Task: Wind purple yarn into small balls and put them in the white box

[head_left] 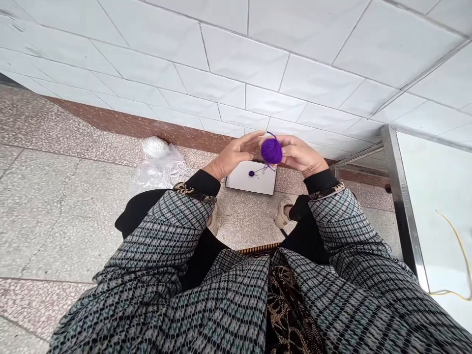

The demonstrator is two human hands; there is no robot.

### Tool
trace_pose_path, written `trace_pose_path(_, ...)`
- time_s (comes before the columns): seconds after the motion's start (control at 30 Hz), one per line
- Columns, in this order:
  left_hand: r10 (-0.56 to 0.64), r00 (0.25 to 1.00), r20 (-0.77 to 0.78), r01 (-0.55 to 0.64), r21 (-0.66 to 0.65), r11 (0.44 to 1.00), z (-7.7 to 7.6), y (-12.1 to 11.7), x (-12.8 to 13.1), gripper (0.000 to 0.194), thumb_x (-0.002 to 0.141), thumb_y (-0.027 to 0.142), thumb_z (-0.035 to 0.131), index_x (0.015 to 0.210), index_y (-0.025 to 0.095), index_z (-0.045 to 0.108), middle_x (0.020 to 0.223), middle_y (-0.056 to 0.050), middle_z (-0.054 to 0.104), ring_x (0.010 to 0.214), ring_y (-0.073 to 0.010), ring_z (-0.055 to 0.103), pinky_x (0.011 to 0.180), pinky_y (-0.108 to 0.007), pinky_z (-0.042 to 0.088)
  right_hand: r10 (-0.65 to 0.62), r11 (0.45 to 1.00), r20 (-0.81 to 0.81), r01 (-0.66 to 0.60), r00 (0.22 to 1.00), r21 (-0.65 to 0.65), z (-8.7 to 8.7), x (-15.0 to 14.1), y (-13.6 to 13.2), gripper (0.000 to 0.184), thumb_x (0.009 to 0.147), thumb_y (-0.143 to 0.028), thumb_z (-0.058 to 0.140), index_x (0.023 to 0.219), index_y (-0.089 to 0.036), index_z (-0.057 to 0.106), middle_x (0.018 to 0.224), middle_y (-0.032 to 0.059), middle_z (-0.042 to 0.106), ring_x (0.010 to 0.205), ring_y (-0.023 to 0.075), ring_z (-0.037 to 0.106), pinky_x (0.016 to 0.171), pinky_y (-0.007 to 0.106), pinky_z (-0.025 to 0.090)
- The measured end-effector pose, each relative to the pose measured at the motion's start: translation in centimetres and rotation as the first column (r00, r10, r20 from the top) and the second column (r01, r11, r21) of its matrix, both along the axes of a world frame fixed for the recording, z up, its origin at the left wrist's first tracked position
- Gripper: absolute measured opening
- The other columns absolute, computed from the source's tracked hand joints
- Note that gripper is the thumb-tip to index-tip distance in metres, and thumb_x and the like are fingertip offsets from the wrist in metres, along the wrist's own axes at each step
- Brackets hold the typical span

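A small purple ball of yarn (pixel 271 151) is in my right hand (pixel 299 155), gripped between the thumb and fingers at its right side. A short loose yarn end curls up from its top, and another strand hangs below. My left hand (pixel 234 156) is to the left of the ball, thumb and fingers apart; I cannot tell whether its fingertips touch the yarn. Below both hands, a white flat box or board (pixel 241 185) lies on the floor. A smaller dark purple yarn piece (pixel 251 173) rests on it, with a thin strand leading from it.
Left of the box, a white ball of yarn (pixel 154 147) sits by a clear plastic bag (pixel 157 173) on the speckled floor. A white tiled wall (pixel 228 88) rises in front. At right stands a metal-edged white table (pixel 435 182) with a yellow cord (pixel 459 236) on it.
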State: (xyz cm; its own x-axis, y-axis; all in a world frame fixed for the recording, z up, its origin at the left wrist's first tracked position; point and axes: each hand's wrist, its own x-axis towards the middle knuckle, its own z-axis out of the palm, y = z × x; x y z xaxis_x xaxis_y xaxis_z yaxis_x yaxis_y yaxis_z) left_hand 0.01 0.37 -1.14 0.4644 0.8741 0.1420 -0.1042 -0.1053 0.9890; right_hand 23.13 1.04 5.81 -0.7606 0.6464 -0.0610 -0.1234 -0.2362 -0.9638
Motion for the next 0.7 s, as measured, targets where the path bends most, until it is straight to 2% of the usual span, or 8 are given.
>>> trace_pose_path(0.13, 0.045, 0.995, 0.093, -0.035, -0.105, 0.994, 0.9, -1.0, 1.4, 0.039, 0.091, 0.022, 0.068, 0.129, 0.019, 0.073, 0.096, -0.007, 0.079, 0.093, -0.0207, 0.076, 0.093, -0.037, 0.062, -0.076, 0.994, 0.043, 0.08, 0.996, -0.08, -0.2, -0.3, 0.5, 0.05, 0.076, -0.043, 0.09, 0.111, -0.015, 0.07, 0.092, 0.0051, 0.07, 0.08, 0.0161, 0.065, 0.073, 0.027, 0.062)
trace_pose_path(0.2, 0.127, 0.992, 0.025, -0.122, -0.144, 0.982, 1.0, -1.3, 1.8, 0.021, 0.098, 0.025, 0.062, 0.113, 0.017, 0.074, 0.07, 0.002, 0.062, 0.061, -0.0136, 0.058, 0.069, -0.028, 0.056, -0.254, 0.96, 0.086, 0.262, 0.963, -0.099, -0.5, 0.0, 1.1, 0.053, 0.072, -0.045, 0.092, 0.109, -0.018, 0.067, 0.094, 0.0053, 0.07, 0.08, 0.0165, 0.064, 0.075, 0.028, 0.063)
trace_pose_path(0.27, 0.149, 0.985, -0.09, -0.157, -0.09, 0.983, 1.2, -1.7, 2.1, 0.016, 0.099, 0.026, 0.061, 0.098, 0.016, 0.074, 0.066, 0.004, 0.055, 0.054, -0.0108, 0.045, 0.059, -0.024, 0.045, -0.454, 0.882, 0.111, 0.463, 0.884, -0.088, -0.9, 0.2, 1.6, 0.051, 0.072, -0.045, 0.09, 0.107, -0.021, 0.061, 0.097, 0.0048, 0.069, 0.081, 0.0163, 0.063, 0.078, 0.029, 0.063)
trace_pose_path(0.37, 0.023, 0.967, -0.254, -0.015, 0.033, 0.999, 1.9, -2.3, 2.1, 0.018, 0.096, 0.025, 0.061, 0.09, 0.016, 0.075, 0.073, 0.001, 0.062, 0.062, -0.0115, 0.05, 0.064, -0.024, 0.042, -0.58, 0.807, 0.165, 0.59, 0.798, -0.019, -1.8, -0.3, 1.9, 0.043, 0.074, -0.034, 0.079, 0.108, -0.022, 0.057, 0.1, 0.0032, 0.067, 0.078, 0.0143, 0.061, 0.078, 0.028, 0.06)
trace_pose_path(0.43, -0.051, 0.943, -0.329, 0.078, 0.07, 0.994, 2.4, -2.5, 2.0, 0.021, 0.095, 0.026, 0.058, 0.089, 0.016, 0.075, 0.072, 0.001, 0.063, 0.064, -0.0125, 0.051, 0.066, -0.025, 0.042, -0.592, 0.801, 0.236, 0.595, 0.77, 0.067, -2.4, -0.8, 1.9, 0.041, 0.074, -0.027, 0.074, 0.111, -0.021, 0.057, 0.103, 0.0028, 0.066, 0.078, 0.0142, 0.061, 0.075, 0.028, 0.057)
trace_pose_path(0.53, -0.018, 0.921, -0.39, 0.088, 0.16, 0.983, 2.9, -2.4, 1.5, 0.022, 0.094, 0.026, 0.055, 0.084, 0.017, 0.073, 0.072, 0.0, 0.064, 0.064, -0.0133, 0.051, 0.067, -0.026, 0.04, -0.624, 0.78, 0.378, 0.572, 0.684, 0.253, -3.1, -1.5, 1.6, 0.041, 0.074, -0.02, 0.07, 0.114, -0.019, 0.06, 0.107, 0.0039, 0.068, 0.087, 0.0177, 0.063, 0.082, 0.032, 0.057)
trace_pose_path(0.63, 0.063, 0.897, -0.438, 0.064, 0.269, 0.961, 3.0, -1.9, 0.7, 0.019, 0.092, 0.023, 0.056, 0.078, 0.018, 0.068, 0.07, 0.0, 0.063, 0.063, -0.0141, 0.051, 0.066, -0.028, 0.038, -0.574, 0.818, 0.52, 0.412, 0.632, 0.402, -3.3, -1.8, 1.3, 0.038, 0.075, -0.017, 0.071, 0.113, -0.018, 0.064, 0.108, 0.0054, 0.07, 0.096, 0.0217, 0.064, 0.096, 0.038, 0.055)
trace_pose_path(0.7, 0.094, 0.866, -0.491, 0.081, 0.324, 0.943, 3.1, -1.5, 0.2, 0.019, 0.091, 0.023, 0.058, 0.073, 0.019, 0.064, 0.065, 0.001, 0.059, 0.062, -0.0145, 0.048, 0.065, -0.029, 0.036, -0.48, 0.872, 0.601, 0.271, 0.64, 0.408, -3.3, -1.9, 1.0, 0.036, 0.077, -0.015, 0.071, 0.112, -0.017, 0.066, 0.106, 0.0055, 0.071, 0.095, 0.0224, 0.064, 0.093, 0.038, 0.054)
